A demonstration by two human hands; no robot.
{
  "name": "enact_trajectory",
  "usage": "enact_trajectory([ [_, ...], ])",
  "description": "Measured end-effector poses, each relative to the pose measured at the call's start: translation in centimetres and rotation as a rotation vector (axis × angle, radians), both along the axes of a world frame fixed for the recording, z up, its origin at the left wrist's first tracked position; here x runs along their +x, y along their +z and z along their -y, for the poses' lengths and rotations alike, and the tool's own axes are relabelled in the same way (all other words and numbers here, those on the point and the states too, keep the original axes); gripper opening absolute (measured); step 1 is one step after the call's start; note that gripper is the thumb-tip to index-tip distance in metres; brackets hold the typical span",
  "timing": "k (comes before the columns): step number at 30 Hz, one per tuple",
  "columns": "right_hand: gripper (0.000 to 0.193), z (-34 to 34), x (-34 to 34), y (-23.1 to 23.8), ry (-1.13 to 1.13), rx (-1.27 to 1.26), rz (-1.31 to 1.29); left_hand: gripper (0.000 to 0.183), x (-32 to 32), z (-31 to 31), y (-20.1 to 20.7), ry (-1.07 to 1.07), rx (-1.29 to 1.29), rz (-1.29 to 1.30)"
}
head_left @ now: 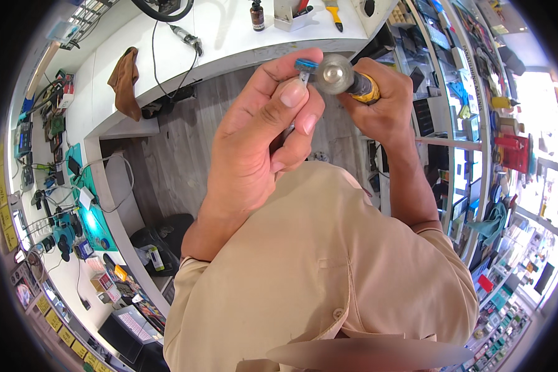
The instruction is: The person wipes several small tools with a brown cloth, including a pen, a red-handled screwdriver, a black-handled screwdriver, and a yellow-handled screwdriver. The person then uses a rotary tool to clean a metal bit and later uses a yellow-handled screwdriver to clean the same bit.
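Note:
In front of my chest, my left hand (270, 118) pinches a small, thin metal piece with a blue top (306, 64) between thumb and fingers. The fingers hide most of its lower part. Close by on the right, my right hand (381, 99) is wrapped round the yellow and black handle of a tool with a round grey metal head (335, 73). That head faces up, almost against the blue top. Whether the two touch, I cannot tell.
A white bench (229, 37) beyond my hands bears a brown bottle (257, 16), a yellow brush (333, 13), a corded tool (185, 38) and a brown cloth (124, 84). Left, another worktop carries a teal mat (96, 214) and laptop (130, 328). Glass shelving (468, 130) stands right.

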State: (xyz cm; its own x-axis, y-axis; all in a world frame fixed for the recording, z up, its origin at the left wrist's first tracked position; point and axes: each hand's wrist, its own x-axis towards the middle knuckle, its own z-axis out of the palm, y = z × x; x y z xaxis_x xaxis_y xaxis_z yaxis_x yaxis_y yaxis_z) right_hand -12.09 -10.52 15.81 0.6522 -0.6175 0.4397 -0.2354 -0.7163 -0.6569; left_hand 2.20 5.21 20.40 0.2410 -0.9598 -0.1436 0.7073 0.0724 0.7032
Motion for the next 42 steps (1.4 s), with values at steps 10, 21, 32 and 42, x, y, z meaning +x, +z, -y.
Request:
enact_trajectory([
  [10,0.02,-1.4,1.4,0.3,-0.039,-0.03,-0.003,0.046,2.0,-0.7,-0.4,-0.05,-0.043,-0.019],
  [21,0.022,2.2,-1.5,0.8,0.006,-0.077,0.007,0.043,-0.7,2.1,0.5,-0.054,-0.022,-0.105],
  [32,0.023,4.8,-4.1,1.1,0.021,-0.122,0.018,0.043,-3.3,4.2,0.9,-0.074,-0.025,-0.105],
  [42,0.022,4.8,-5.0,1.1,0.005,-0.118,0.014,0.047,-4.1,4.6,0.6,-0.08,-0.041,-0.066],
])
